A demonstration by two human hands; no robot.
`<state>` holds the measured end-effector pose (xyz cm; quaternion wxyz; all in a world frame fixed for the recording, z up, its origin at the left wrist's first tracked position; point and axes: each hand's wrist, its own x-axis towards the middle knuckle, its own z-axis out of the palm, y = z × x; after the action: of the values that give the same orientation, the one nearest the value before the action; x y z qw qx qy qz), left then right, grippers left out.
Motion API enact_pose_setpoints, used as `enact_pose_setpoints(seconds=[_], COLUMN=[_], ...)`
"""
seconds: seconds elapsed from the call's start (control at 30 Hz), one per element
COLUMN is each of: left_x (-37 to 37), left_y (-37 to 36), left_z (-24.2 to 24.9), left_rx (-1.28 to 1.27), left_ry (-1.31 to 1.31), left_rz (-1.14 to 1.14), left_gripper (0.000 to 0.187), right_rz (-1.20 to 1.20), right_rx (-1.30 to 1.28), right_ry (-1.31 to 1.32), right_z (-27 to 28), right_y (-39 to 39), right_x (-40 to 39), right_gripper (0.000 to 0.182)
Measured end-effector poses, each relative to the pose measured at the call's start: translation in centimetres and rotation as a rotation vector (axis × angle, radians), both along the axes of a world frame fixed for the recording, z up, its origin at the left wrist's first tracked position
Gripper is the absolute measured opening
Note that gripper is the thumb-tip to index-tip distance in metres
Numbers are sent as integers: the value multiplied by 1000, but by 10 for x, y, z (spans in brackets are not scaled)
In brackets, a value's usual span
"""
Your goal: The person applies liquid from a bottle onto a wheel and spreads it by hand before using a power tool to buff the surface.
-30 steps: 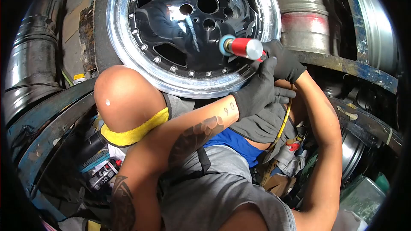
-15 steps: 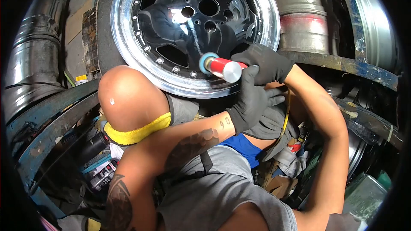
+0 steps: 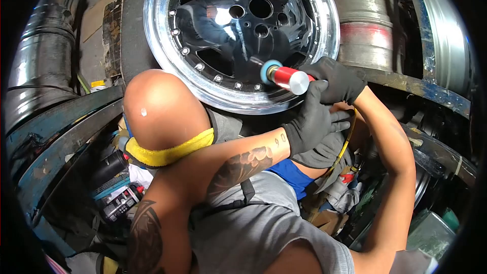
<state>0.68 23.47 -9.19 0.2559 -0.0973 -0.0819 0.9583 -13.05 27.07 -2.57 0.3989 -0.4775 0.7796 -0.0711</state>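
A shiny black wheel rim (image 3: 213, 30) with a polished silver lip faces me at the top of the view. Against its lower spokes sits the blue round pad (image 3: 269, 71) of a small red air sander (image 3: 286, 77), whose silver end cap points toward me. My right hand (image 3: 337, 81), in a black glove, is wrapped round the sander's handle. Just below it my gloved left hand (image 3: 310, 124) has its fingers stretched out and apart, the thumb up near the right hand and the sander. A yellow hose (image 3: 347, 139) runs down behind the hands.
Other metal rims are stacked at the left (image 3: 48, 56) and right (image 3: 366, 40). A blue-painted metal frame (image 3: 431, 89) crosses on the right. My bent knee (image 3: 165, 106) is close to the wheel's lower left. Spray cans (image 3: 122, 203) stand low on the left.
The view has shifted, so the wheel appears further right. The sander has slid a little to the right across the wheel face, with both hands moving along.
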Motion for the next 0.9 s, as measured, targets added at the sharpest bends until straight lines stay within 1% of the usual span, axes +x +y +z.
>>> enact_pose_setpoints(seconds=[0.07,0.17,0.23,0.27,0.37,0.4,0.47,0.5,0.53,0.63,0.67,0.7,0.77,0.8,0.83,0.9], left_x=[11,21,23,21,10,9,8,10,9,3,3,1,-1,0,0,-4], left_y=[-13,-30,-40,-39,-38,-31,-31,-40,-40,-36,-36,-58,-63,-51,-40,-41], left_z=[17,24,36,32,27,20,19,25,22,10,5,25,25,2,-22,-23], left_rx=[-43,-94,-165,-188,-224,-243,-374,-488,-553,-673,-716,-788,-1109,-1351,-1582,-1590], left_ry=[-80,-178,-247,-225,-239,-207,-130,-84,-52,30,64,115,297,430,565,516], left_rz=[96,138,183,191,25,-43,-162,-213,-240,-292,-315,-360,-249,-80,101,178], left_gripper=[77,79,81,82,88,90,94,95,96,97,97,95,90,87,84,77], right_rz=[38,69,-10,-51,-271,-295,-411,-469,-516,-723,-774,-826,-930,-955,-917,-841], right_rx=[-11,32,-46,56,-88,-109,-122,-131,-209,-195,-228,-255,-309,-190,-240,-339], right_ry=[24,48,68,-21,48,16,-46,-79,-47,34,36,-12,-111,-100,-67,0], right_z=[-12,-17,-19,-8,-12,-9,-8,-9,-10,-11,-19,-24,-29,-22,-24,-30], right_y=[-4,-25,-38,-48,-31,-26,-20,-16,-13,-10,-4,-2,1,-6,-10,-23], right_x=[6,17,27,25,31,29,32,35,38,44,42,41,38,34,31,24], right_gripper=[48,50,46,40,35,36,36,36,37,38,41,42,45,50,51,53])
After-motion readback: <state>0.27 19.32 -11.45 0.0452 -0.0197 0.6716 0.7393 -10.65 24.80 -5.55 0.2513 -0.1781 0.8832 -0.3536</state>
